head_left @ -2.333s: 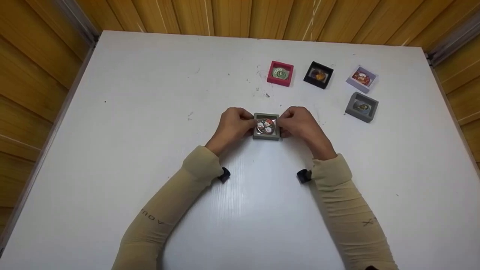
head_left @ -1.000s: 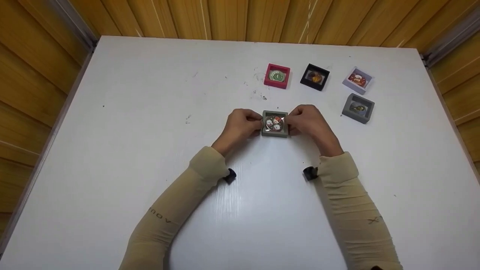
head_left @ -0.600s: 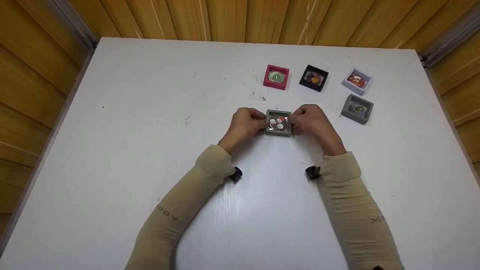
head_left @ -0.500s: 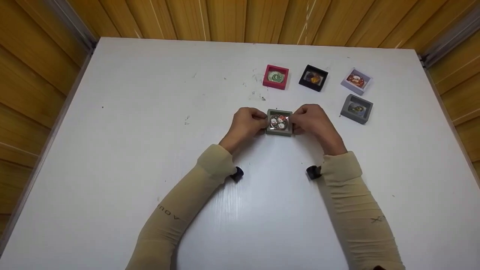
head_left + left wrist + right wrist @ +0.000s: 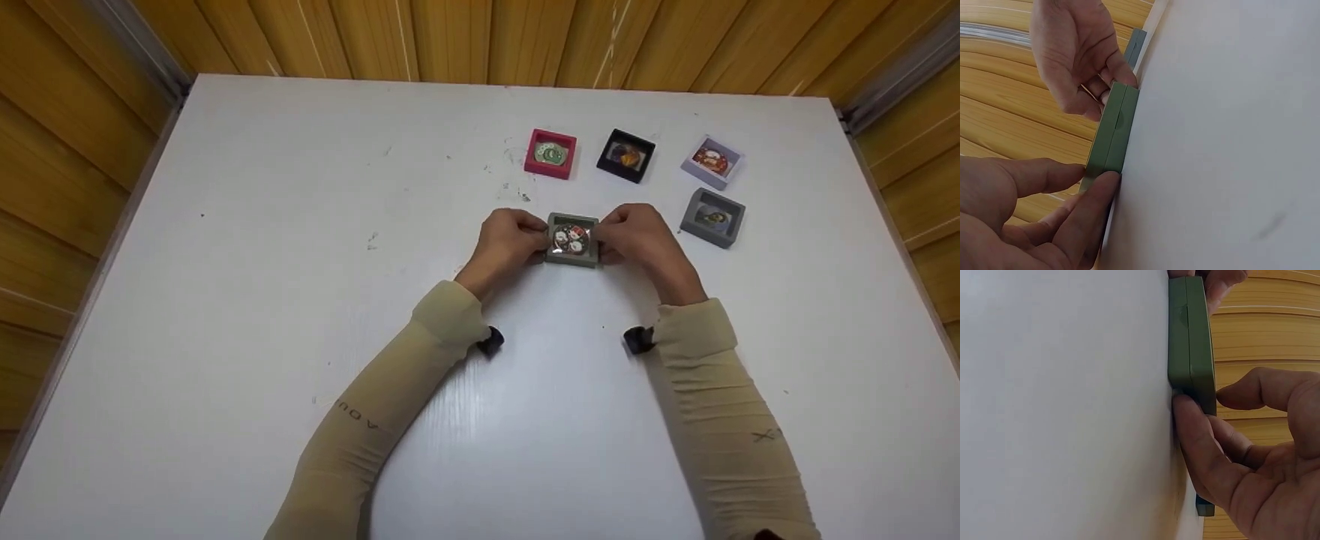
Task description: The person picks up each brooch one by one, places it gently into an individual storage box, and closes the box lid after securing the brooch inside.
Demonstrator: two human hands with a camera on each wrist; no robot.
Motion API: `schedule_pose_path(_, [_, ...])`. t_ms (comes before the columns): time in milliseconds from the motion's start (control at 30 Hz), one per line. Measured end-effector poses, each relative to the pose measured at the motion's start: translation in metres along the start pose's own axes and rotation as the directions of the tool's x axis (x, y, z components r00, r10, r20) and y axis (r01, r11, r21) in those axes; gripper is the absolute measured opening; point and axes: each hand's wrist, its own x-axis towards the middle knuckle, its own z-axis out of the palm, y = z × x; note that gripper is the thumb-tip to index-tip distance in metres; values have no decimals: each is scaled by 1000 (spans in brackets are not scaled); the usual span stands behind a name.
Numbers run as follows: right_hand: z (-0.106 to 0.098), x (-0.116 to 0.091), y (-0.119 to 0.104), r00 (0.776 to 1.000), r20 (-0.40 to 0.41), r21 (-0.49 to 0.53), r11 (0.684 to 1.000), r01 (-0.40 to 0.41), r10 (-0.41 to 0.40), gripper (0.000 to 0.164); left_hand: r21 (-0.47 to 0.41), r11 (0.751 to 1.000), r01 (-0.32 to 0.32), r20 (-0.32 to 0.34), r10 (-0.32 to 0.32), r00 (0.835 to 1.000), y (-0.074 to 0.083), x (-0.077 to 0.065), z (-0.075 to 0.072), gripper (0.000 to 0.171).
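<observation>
In the head view, a small square grey-green display case lies face up near the middle of the white table. Behind its clear window sits a round picture with white and red patches. My left hand pinches the case's left side between thumb and fingers, and my right hand pinches the right side. Seen from the left wrist, the green edge of the case has a seam along it and is close against the tabletop. The right wrist view shows fingertips low at the case's corner.
Beyond my hands lie similar cases: a red one, a black one, a lilac one and a dark grey one. Wooden panelling stands behind the table's far edge.
Both hands, still gripping the green case, have moved it right and slightly toward the far side of the table. The other cases keep their places on the table.
</observation>
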Motion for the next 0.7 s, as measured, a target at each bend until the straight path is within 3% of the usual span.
schedule_pose_path(267, [-9, 5, 4, 1000, -25, -24, 1000, 7, -8, 26, -55, 998, 5, 3, -5, 1000, 5, 7, 9, 15])
schedule_pose_path(700, [-23, 15, 8, 999, -43, -11, 1000, -8, 8, 25, -1, 1000, 16, 11, -16, 1000, 15, 23, 23, 16])
